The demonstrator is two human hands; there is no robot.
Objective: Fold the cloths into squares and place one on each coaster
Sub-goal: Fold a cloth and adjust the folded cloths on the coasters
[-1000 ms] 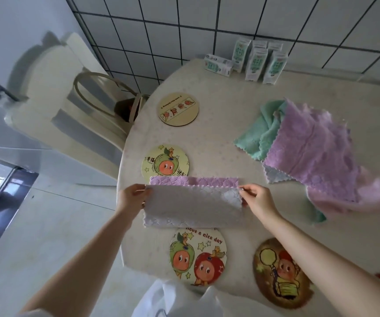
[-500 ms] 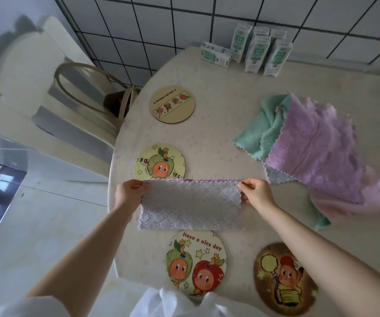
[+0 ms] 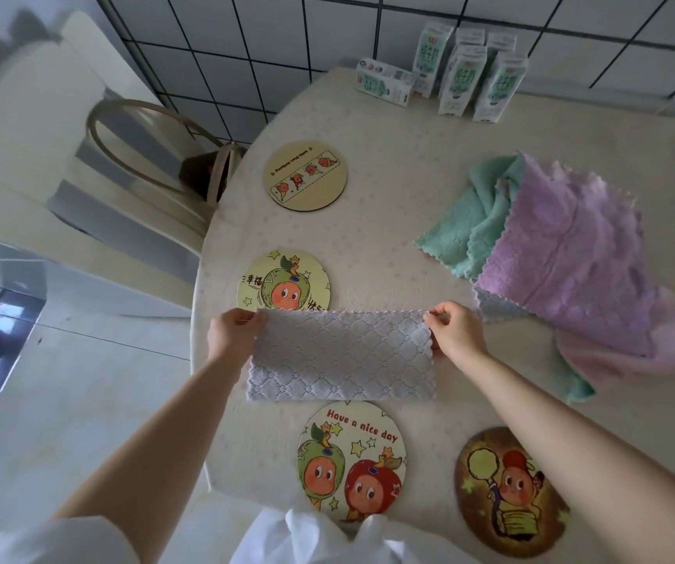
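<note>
A grey-lilac cloth [image 3: 342, 356] lies folded in half as a wide rectangle on the table. My left hand [image 3: 232, 333] pinches its far left corner and my right hand [image 3: 456, 331] pinches its far right corner. Round coasters lie around it: a tan one [image 3: 305, 177] at the far left, a yellow-green one [image 3: 283, 284] just behind the cloth, a "Have a nice day" coaster [image 3: 352, 453] in front, and a dark brown one [image 3: 506, 490] at the near right. A pile of loose cloths lies at the right: purple [image 3: 572, 254] on top, green [image 3: 470, 225], pink [image 3: 633, 352].
Several milk cartons [image 3: 462, 79] stand at the back of the table [image 3: 409, 136] against the tiled wall. A chair with a bag [image 3: 153, 156] on it stands left of the table. The table's curved edge runs along the left.
The near half of the cloth was brought up over the far half; the purple strip at the back is now covered, and both hands hold the aligned far corners.
</note>
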